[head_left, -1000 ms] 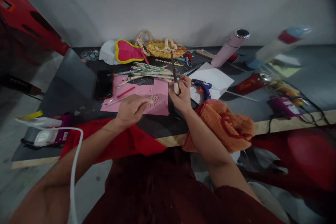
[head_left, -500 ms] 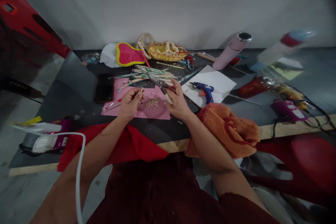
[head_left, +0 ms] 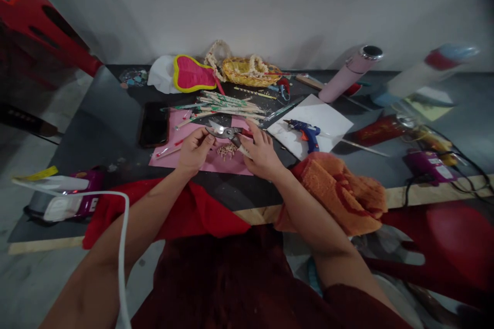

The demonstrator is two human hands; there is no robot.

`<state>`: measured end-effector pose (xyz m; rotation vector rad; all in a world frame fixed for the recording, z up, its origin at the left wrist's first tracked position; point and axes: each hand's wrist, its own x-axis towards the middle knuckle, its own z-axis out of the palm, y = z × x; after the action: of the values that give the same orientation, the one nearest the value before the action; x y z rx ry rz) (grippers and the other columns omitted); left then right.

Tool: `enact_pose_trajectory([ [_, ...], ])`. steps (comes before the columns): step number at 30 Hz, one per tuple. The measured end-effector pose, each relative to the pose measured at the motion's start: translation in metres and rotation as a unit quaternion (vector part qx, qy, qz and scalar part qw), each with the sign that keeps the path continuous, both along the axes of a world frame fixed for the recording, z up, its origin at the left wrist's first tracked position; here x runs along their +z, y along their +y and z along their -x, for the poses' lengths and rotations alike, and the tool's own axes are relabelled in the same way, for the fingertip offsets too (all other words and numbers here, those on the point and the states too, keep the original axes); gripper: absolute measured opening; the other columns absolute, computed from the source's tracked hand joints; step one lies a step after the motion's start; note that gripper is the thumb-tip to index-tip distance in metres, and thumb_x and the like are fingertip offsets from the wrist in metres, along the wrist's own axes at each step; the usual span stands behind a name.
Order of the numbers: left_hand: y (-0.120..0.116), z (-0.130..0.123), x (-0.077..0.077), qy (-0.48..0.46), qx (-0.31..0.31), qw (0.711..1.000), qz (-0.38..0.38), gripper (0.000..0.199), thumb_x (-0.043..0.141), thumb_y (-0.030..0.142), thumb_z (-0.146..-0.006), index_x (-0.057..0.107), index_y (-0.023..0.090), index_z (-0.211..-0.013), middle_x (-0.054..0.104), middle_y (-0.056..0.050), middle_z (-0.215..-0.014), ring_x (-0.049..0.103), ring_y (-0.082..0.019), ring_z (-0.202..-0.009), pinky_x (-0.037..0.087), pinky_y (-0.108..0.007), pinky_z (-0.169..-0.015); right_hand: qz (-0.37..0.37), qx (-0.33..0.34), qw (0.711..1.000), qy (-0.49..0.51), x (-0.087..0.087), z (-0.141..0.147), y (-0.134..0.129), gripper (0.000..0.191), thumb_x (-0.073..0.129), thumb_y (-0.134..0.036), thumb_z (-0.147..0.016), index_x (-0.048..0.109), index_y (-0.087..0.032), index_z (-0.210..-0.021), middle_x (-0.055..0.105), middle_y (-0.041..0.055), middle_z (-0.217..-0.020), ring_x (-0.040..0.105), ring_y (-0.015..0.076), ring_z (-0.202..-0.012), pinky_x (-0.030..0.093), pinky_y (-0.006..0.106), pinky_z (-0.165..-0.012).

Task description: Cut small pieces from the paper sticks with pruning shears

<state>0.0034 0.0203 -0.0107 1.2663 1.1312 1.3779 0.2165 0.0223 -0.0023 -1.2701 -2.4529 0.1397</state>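
My right hand grips pruning shears, whose handles look red and white. The blades stand apart and point left. My left hand is closed in a pinch at the blades, on a short piece of wooden stick mostly hidden by the fingertips. Under the shears, a pile of short cut wooden pieces lies on a pink sheet. Beyond the hands, wooden chopsticks, several in green-printed wrappers, lie in a loose heap.
A phone lies left of the pink sheet. To the right, a blue glue gun rests on white paper. A yellow basket and pink flask stand behind. Orange cloth and red cloth drape the front edge.
The shears have swung down and left, so their blades now meet my left fingertips. My left hand stays pinched. The view has shifted slightly.
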Motion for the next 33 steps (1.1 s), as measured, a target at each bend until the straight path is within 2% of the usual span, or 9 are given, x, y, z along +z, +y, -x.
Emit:
enact_pose_trajectory([
  [6, 0.000, 0.001, -0.006, 0.033, 0.000, 0.999, -0.017, 0.019, 0.061, 0.039, -0.083, 0.061, 0.019, -0.084, 0.063, 0.000, -0.070, 0.055, -0.010, -0.061, 0.042, -0.023, -0.058, -0.011, -0.002, 1.000, 0.000, -0.002, 0.001, -0.001, 0.050, 0.052, -0.019, -0.078, 0.048, -0.024, -0.128, 0.018, 0.0093, -0.154, 0.035, 0.0365, -0.125, 0.035, 0.058, -0.096],
  [14, -0.001, 0.002, -0.003, 0.036, -0.007, 0.999, -0.032, 0.020, 0.060, 0.037, -0.084, 0.059, 0.018, -0.080, 0.060, 0.001, -0.066, 0.052, -0.008, -0.057, 0.040, -0.021, -0.056, 0.009, 0.000, 1.000, -0.023, 0.002, 0.004, -0.003, 0.051, 0.049, -0.018, -0.077, 0.048, -0.022, -0.127, 0.025, 0.0096, -0.152, 0.037, 0.0334, -0.123, 0.039, 0.051, -0.092],
  [17, -0.001, 0.003, -0.001, 0.039, -0.008, 0.999, -0.036, 0.020, 0.060, 0.036, -0.084, 0.059, 0.017, -0.079, 0.059, 0.002, -0.064, 0.049, -0.008, -0.054, 0.038, -0.020, -0.053, 0.021, -0.007, 1.000, -0.015, 0.001, 0.005, -0.003, 0.049, 0.049, -0.018, -0.075, 0.050, -0.020, -0.124, 0.032, 0.0092, -0.149, 0.039, 0.0307, -0.122, 0.040, 0.047, -0.092],
  [19, -0.002, 0.003, 0.000, 0.045, -0.004, 0.998, -0.043, 0.020, 0.060, 0.035, -0.084, 0.059, 0.016, -0.077, 0.058, 0.002, -0.063, 0.048, -0.007, -0.053, 0.037, -0.020, -0.052, 0.028, -0.024, 0.999, 0.012, -0.001, 0.005, -0.002, 0.053, 0.049, -0.020, -0.075, 0.046, -0.017, -0.128, 0.036, 0.0111, -0.146, 0.041, 0.0289, -0.121, 0.040, 0.045, -0.093],
  [21, -0.004, 0.002, 0.002, 0.057, -0.003, 0.997, -0.050, 0.021, 0.060, 0.035, -0.083, 0.059, 0.016, -0.075, 0.058, 0.002, -0.062, 0.048, -0.007, -0.053, 0.037, -0.020, -0.053, 0.033, -0.041, 0.998, 0.026, -0.003, 0.005, -0.001, 0.066, 0.051, -0.023, -0.074, 0.035, -0.013, -0.137, 0.037, 0.0141, -0.145, 0.043, 0.0294, -0.121, 0.039, 0.045, -0.095],
  [24, -0.009, 0.000, 0.007, 0.072, -0.006, 0.996, -0.049, 0.022, 0.061, 0.035, -0.083, 0.060, 0.016, -0.072, 0.060, 0.000, -0.062, 0.052, -0.009, -0.055, 0.039, -0.021, -0.055, 0.042, -0.046, 0.998, -0.008, -0.002, 0.006, -0.001, 0.075, 0.050, -0.027, -0.077, 0.023, -0.014, -0.146, 0.044, 0.0148, -0.139, 0.045, 0.0312, -0.116, 0.039, 0.046, -0.092],
  [27, -0.015, -0.002, 0.013, 0.075, 0.001, 0.996, -0.053, 0.023, 0.061, 0.035, -0.083, 0.061, 0.015, -0.071, 0.062, -0.001, -0.062, 0.053, -0.010, -0.055, 0.040, -0.021, -0.054, 0.049, -0.052, 0.997, -0.037, 0.003, 0.009, -0.005, 0.068, 0.046, -0.027, -0.082, 0.026, -0.017, -0.146, 0.052, 0.0140, -0.129, 0.048, 0.0305, -0.111, 0.040, 0.044, -0.089],
  [33, -0.021, -0.004, 0.018, 0.083, 0.023, 0.994, -0.060, 0.026, 0.059, 0.034, -0.084, 0.058, 0.015, -0.066, 0.059, 0.000, -0.058, 0.045, -0.007, -0.049, 0.033, -0.020, -0.048, 0.064, -0.062, 0.996, -0.029, 0.008, 0.015, -0.009, 0.063, 0.044, -0.020, -0.082, 0.031, -0.019, -0.143, 0.055, 0.0126, -0.122, 0.049, 0.0289, -0.107, 0.041, 0.041, -0.087],
])
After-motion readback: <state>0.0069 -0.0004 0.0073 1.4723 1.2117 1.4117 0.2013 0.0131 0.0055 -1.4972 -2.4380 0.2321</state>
